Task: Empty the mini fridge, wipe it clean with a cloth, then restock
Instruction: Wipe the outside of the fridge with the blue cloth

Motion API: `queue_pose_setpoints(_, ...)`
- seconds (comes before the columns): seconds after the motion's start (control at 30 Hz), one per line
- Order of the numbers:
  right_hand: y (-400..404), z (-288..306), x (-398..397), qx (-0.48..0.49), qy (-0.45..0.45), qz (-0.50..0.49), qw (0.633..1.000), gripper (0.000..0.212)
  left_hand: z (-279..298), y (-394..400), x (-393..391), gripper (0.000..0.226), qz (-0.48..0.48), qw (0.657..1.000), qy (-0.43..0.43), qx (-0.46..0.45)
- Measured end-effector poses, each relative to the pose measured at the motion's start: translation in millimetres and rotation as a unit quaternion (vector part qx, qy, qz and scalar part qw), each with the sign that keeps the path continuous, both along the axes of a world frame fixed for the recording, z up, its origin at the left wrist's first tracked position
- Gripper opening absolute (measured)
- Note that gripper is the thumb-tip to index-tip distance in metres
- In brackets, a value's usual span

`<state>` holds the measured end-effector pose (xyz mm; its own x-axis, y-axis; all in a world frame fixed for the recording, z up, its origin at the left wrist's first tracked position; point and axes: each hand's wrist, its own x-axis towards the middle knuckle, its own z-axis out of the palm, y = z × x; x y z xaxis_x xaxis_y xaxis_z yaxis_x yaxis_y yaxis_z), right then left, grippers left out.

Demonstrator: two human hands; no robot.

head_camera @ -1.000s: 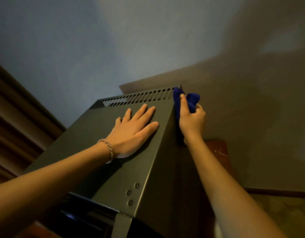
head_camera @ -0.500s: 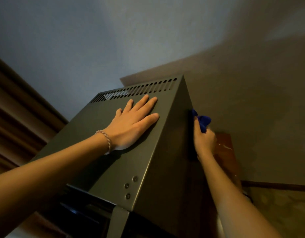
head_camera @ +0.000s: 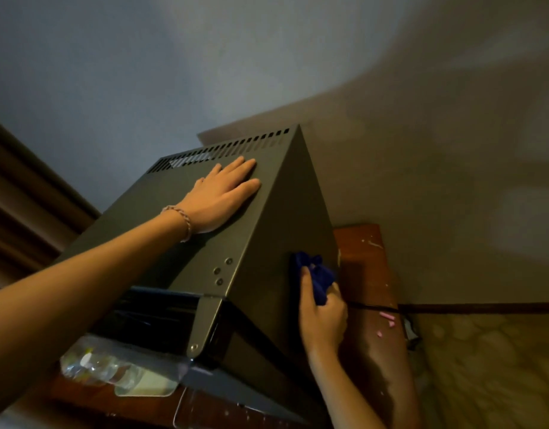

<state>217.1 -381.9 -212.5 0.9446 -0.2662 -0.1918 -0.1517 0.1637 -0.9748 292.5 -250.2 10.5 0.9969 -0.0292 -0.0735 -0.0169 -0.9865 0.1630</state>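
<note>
Lower now on mini fridge [head_camera: 276,230] side: right hand [head_camera: 322,320], bunched cloth [head_camera: 316,277].

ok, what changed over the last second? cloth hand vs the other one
The right hand, gripping the blue cloth, wiped down the mini fridge's right side, from the top rear corner to low near the front edge. Nothing was picked up or released. The left hand stayed flat on the fridge top, fingers straight. The view now also shows plastic bottles below the fridge front.
</note>
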Motion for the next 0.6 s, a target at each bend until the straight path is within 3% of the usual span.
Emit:
queue_pose_setpoints(0.07, 2.9, 8.1, -16.1, -0.011, 0.007, -0.002, 1.000, 0.080, 2.3, -2.9, -8.8, 0.082, 0.004, 1.000, 0.009, -0.010)
queue_pose_setpoints(0.1, 3.8, 13.8, -23.1, -0.014, 0.006, -0.001, 1.000, 0.084, 2.2, -5.3, -15.4, 0.083, 0.003, 1.000, 0.013, -0.006)
queue_pose_setpoints(0.3, 11.9, 64.6, -52.0, -0.029, -0.117, -0.022, 0.992, 0.032, -4.5, -4.2, -72.4, 0.077, -0.046, 0.999, 0.015, 0.016)
queue_pose_setpoints(0.43, 20.0, 79.3, -49.0, -0.020, -0.165, -0.053, 0.985, 0.034, -5.9, 7.5, -103.2, 0.075, -0.066, 0.997, 0.005, 0.025)
queue_pose_setpoints(0.6, 20.8, 76.6, -52.2, 0.004, -0.147, -0.047, 0.988, 0.043, -10.3, 7.0, -116.0, 0.058, -0.082, 0.995, -0.026, 0.044)
